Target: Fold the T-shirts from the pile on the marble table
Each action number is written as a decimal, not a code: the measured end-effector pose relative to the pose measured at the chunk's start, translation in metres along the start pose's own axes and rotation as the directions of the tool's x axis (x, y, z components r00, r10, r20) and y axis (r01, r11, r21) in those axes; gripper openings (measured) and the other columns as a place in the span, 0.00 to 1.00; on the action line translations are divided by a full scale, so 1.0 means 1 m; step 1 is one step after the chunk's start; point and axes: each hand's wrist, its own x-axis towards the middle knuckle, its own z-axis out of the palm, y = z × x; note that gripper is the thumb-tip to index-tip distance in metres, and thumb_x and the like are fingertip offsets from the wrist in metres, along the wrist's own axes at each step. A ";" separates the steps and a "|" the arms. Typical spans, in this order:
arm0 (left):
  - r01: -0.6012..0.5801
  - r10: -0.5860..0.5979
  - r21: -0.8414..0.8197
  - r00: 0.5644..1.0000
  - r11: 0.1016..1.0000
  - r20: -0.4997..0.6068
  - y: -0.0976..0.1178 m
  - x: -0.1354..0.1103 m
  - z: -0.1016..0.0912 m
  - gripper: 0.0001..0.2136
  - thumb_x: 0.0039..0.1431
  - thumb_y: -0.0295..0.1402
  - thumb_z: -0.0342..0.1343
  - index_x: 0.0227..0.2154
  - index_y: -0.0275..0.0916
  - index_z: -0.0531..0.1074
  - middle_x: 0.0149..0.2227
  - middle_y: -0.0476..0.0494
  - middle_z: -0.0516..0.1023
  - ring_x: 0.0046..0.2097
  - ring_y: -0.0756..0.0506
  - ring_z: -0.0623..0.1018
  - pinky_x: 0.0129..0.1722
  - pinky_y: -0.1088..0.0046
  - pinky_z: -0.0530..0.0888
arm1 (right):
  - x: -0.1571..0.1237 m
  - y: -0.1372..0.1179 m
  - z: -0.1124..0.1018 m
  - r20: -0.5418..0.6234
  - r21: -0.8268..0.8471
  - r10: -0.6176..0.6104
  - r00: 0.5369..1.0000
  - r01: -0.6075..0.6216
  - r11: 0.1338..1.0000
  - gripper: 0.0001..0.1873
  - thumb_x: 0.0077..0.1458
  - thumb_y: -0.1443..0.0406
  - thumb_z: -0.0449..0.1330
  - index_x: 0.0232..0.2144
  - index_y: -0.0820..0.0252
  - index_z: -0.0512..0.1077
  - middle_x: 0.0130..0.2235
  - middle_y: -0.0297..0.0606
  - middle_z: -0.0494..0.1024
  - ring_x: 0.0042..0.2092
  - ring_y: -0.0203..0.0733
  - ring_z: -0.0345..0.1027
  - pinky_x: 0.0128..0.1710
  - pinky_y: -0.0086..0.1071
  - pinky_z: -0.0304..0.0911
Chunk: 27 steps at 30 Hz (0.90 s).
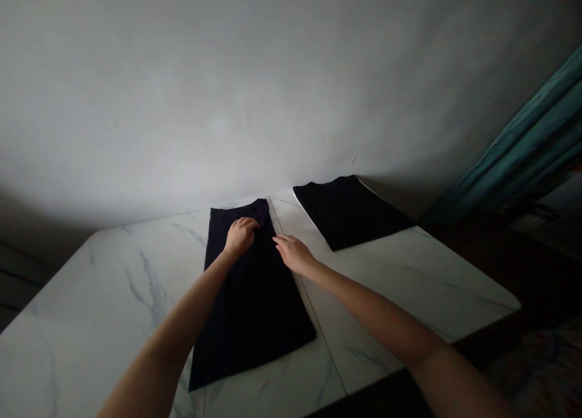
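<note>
A long dark garment [254,309] lies flat on a white marble table [100,303], folded into a narrow strip that widens toward me. My left hand [240,235] rests on its far end with the fingers curled under, knuckles up. Whether cloth is pinched in them is hidden. My right hand [293,251] lies flat at the garment's right edge, fingers stretched out and pressing on the cloth. Both forearms reach in from the bottom of the view.
A second black folded cloth [348,211] lies at the table's far right, against the grey wall [273,91]. A teal curtain [522,157] hangs at the right. The table's right edge [500,318] drops to a dark floor.
</note>
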 end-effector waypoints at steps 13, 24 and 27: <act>0.674 -0.675 0.068 0.723 0.736 0.148 -0.060 0.030 0.014 0.24 0.59 0.48 0.54 0.52 0.37 0.69 0.53 0.29 0.74 0.54 0.32 0.74 0.48 0.58 0.72 | 0.093 -0.003 0.052 -0.010 -0.198 0.292 0.956 -0.288 0.937 0.29 0.62 0.77 0.42 0.63 0.75 0.61 0.65 0.57 0.62 0.67 0.47 0.54 0.65 0.39 0.49; 0.482 -0.480 0.019 0.866 0.876 0.139 -0.060 0.089 0.037 0.15 0.62 0.43 0.52 0.46 0.42 0.75 0.52 0.35 0.75 0.56 0.33 0.72 0.53 0.52 0.68 | 0.106 0.001 0.072 -0.116 -0.151 0.407 0.906 -0.421 0.894 0.29 0.62 0.76 0.41 0.64 0.75 0.60 0.67 0.55 0.59 0.68 0.51 0.50 0.66 0.43 0.46; 0.446 -0.437 -0.015 0.882 0.895 0.179 -0.050 0.118 0.047 0.15 0.62 0.41 0.52 0.47 0.42 0.75 0.53 0.34 0.75 0.57 0.34 0.71 0.55 0.52 0.66 | 0.107 0.000 0.071 -0.130 -0.141 0.401 0.907 -0.417 0.898 0.28 0.63 0.76 0.41 0.63 0.75 0.62 0.67 0.55 0.58 0.69 0.53 0.48 0.67 0.47 0.43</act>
